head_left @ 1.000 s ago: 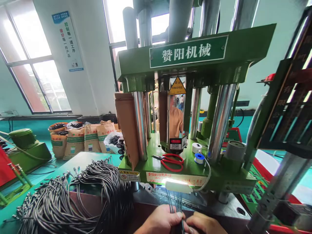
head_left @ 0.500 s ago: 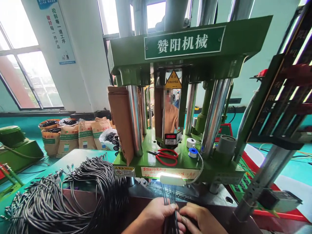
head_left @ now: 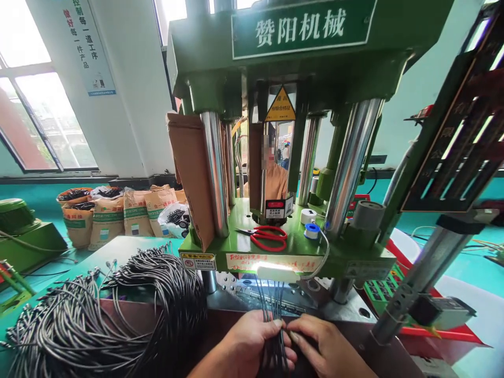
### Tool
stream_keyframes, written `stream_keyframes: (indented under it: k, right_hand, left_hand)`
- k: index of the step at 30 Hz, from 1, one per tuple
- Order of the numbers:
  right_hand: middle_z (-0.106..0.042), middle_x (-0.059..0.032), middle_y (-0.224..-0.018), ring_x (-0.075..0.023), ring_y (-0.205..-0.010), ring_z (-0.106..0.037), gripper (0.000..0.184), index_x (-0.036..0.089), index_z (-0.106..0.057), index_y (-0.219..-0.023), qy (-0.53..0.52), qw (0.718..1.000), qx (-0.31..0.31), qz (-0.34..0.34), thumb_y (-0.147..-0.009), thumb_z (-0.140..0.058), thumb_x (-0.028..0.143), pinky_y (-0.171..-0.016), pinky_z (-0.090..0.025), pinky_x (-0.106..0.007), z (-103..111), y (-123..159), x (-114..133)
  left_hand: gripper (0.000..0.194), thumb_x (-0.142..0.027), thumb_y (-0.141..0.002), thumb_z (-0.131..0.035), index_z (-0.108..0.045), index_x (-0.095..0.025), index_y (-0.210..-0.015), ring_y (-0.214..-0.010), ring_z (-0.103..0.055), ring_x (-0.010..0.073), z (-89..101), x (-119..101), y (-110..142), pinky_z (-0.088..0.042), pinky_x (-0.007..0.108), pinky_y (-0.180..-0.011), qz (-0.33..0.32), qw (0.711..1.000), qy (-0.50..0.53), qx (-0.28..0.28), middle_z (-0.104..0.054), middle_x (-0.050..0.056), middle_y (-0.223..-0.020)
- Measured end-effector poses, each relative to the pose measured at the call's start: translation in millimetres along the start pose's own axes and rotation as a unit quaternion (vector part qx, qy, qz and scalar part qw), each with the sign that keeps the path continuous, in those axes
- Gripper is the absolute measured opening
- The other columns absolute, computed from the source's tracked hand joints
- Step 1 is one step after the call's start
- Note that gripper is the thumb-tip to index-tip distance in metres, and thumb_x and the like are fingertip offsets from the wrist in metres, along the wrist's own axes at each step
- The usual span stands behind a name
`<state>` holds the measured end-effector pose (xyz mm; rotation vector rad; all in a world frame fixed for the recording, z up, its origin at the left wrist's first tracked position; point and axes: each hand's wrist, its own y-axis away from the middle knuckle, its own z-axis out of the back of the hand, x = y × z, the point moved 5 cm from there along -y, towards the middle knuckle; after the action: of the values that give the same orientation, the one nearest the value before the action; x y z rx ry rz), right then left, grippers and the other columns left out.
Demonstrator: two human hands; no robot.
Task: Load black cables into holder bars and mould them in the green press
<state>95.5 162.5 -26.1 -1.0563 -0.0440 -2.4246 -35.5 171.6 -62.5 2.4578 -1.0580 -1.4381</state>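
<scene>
Near the bottom centre, my left hand (head_left: 255,338) is closed round a small bundle of thin black cables (head_left: 271,300). Their upper lengths run towards the metal plate (head_left: 224,300) under the green press, and their lower lengths hang past my fingers. My right hand (head_left: 321,341) is beside it, thumb and fingers pressed together close to the left fingertips. What the right fingers pinch is hidden. A lit white lamp bar (head_left: 277,274) sits just above the cables.
A large heap of black cables (head_left: 169,294) lies on the left. On the green press (head_left: 205,68) rest red-handled scissors (head_left: 268,239) and a blue-and-white tape roll (head_left: 312,231). Filled paper sacks (head_left: 108,220) stand behind. A metal post (head_left: 413,278) rises at right. A person (head_left: 276,181) shows between the columns.
The view has tilted downward and shifted, so the press sits higher in the picture. Both hands stay together at the cables, whose upper lengths now show more and fan out slightly.
</scene>
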Motion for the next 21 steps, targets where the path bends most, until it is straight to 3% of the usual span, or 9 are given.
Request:
stream_keyframes:
  k: [4,8,12,16,21]
  right_hand:
    - [-0.066,-0.0078,-0.103,-0.0209,-0.099,-0.060,0.029,0.020,-0.066,-0.104,0.022,0.994,-0.108,-0.003,-0.094,-0.043,0.034,-0.089,-0.045,-0.033,25.1,-4.8,-2.8]
    - [-0.059,-0.0110,-0.124,-0.0239,-0.118,-0.051,0.035,0.019,-0.060,-0.117,0.117,0.973,-0.197,0.029,-0.093,-0.042,0.038,-0.103,-0.038,-0.041,48.6,-22.9,-8.2]
    - [-0.062,-0.0139,-0.119,-0.0281,-0.115,-0.052,0.036,0.016,-0.061,-0.114,0.211,0.955,-0.207,0.011,-0.092,-0.041,0.037,-0.100,-0.040,-0.045,56.8,-57.9,-22.7]
    - [-0.064,-0.0136,-0.115,-0.0324,-0.118,-0.050,0.034,0.017,-0.064,-0.110,0.225,0.951,-0.214,-0.007,-0.091,-0.044,0.036,-0.100,-0.037,-0.049,56.8,-99.7,-38.5]
    - [-0.060,-0.0090,-0.123,-0.0273,-0.116,-0.052,0.030,0.023,-0.063,-0.112,0.219,0.951,-0.219,0.005,-0.091,-0.050,0.039,-0.099,-0.040,-0.044,48.6,-150.4,-32.6]
  left_hand:
    - [0.012,-0.021,-0.084,-0.056,-0.053,-0.010,-0.087,-0.057,-0.064,0.0168,-4.7,-4.9,5.3,-0.053,0.032,-0.058,-0.003,1.000,0.000,0.001,-0.060,0.005,-0.068]
    - [0.013,-0.021,-0.083,-0.058,-0.053,-0.009,-0.086,-0.058,-0.065,0.0181,-6.6,-7.2,7.0,-0.053,0.034,-0.059,0.003,1.000,0.001,-0.005,-0.060,0.006,-0.068]
    - [0.010,-0.019,-0.085,-0.054,-0.052,-0.010,-0.086,-0.057,-0.065,0.0182,-6.9,-6.5,6.6,-0.053,0.034,-0.059,0.011,1.000,0.006,-0.010,-0.061,0.006,-0.068]
    - [0.007,-0.016,-0.087,-0.048,-0.051,-0.010,-0.085,-0.056,-0.065,0.0180,-7.4,-5.3,6.5,-0.054,0.034,-0.058,0.019,1.000,0.009,-0.009,-0.061,0.005,-0.066]
    - [0.006,-0.016,-0.087,-0.048,-0.051,-0.011,-0.086,-0.055,-0.065,0.0189,-6.6,-3.6,4.4,-0.053,0.035,-0.058,0.024,1.000,0.015,-0.003,-0.061,0.006,-0.066]
